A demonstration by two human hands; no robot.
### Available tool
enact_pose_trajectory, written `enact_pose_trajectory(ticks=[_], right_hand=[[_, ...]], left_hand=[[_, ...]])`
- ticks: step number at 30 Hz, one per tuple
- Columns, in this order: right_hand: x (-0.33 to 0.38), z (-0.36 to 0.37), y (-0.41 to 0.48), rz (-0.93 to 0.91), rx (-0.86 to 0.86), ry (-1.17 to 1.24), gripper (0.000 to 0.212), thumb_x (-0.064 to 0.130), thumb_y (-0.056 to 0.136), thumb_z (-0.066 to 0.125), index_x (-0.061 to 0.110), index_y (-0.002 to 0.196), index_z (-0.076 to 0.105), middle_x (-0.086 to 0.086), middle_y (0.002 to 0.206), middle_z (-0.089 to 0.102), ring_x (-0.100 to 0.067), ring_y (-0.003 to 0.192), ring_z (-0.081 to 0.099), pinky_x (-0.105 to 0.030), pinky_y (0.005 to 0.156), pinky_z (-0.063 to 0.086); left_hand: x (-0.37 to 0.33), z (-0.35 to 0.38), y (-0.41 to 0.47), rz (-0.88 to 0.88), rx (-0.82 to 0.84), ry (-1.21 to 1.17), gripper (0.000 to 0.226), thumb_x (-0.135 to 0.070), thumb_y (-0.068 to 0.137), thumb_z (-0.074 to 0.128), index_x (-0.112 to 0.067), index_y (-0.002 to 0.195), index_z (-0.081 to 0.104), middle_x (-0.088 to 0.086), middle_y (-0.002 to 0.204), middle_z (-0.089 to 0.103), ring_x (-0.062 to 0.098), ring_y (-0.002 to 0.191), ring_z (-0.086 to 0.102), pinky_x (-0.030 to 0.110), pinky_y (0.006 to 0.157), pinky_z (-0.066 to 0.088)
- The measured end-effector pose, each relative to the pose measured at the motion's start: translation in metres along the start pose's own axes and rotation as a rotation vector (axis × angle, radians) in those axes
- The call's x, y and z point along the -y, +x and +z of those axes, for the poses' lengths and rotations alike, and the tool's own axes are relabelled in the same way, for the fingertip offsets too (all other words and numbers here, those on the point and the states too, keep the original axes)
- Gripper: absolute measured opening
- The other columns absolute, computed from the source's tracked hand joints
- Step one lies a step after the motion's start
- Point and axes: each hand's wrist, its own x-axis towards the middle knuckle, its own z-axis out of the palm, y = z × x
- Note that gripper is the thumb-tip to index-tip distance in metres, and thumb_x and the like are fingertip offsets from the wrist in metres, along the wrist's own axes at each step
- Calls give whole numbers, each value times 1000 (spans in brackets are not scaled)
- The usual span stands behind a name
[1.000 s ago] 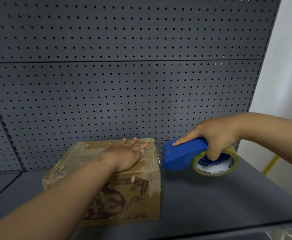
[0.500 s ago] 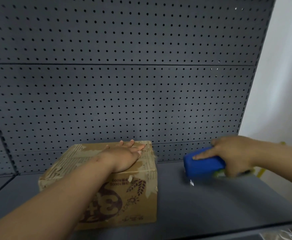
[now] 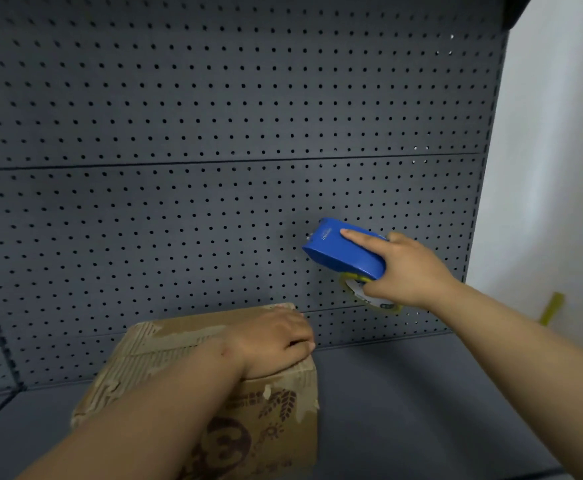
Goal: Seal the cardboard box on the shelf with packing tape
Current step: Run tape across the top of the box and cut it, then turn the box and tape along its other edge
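Observation:
A worn brown cardboard box (image 3: 276, 420) with a dark printed logo stands on the dark grey shelf (image 3: 421, 403), at the lower left of centre. My left hand (image 3: 269, 341) lies on the box's top near its right edge, with the fingers curled over that edge. My right hand (image 3: 407, 268) holds a blue tape dispenser (image 3: 345, 251) with a yellowish tape roll (image 3: 369, 296), raised in the air to the upper right of the box and apart from it, in front of the pegboard. My index finger rests along the dispenser's top.
A dark grey pegboard back panel (image 3: 214, 133) rises behind the shelf. A white wall (image 3: 553, 168) stands to the right, with a yellow strip (image 3: 551, 308) low down. The shelf's front edge runs along the bottom right.
My right hand has pulled the tape dispenser away from the box's right side and lifted it up and to the right. My left hand's fingers have curled over the box's right edge.

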Motion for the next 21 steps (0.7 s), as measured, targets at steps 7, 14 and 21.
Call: enact_pose_trajectory(ticks=[7,14,21], right_hand=[[20,-13,-4,23,-152,142,81,40,76,65,58,137,15,3,85,35,-16,75,42,-19,55,32],[63,-33,-10,-73,-216,251,82,36,73,63,62,134,15,3,84,35,-16,76,43,-23,59,37],[118,-43,-7,-159,-246,275,83,36,72,64,63,133,14,6,85,35,-16,80,43,-28,69,42]], left_hand=[[-3,-3,-1,-91,-59,80,43,-43,97,26,-26,125,53,-6,141,45,13,136,30,35,121,1],[4,-70,-31,-580,-747,-1207,67,-59,90,33,-23,146,29,0,153,33,21,139,33,43,114,22],[41,-130,-67,-365,-691,-1625,49,-52,84,53,-8,106,58,4,93,68,19,93,66,33,90,50]])
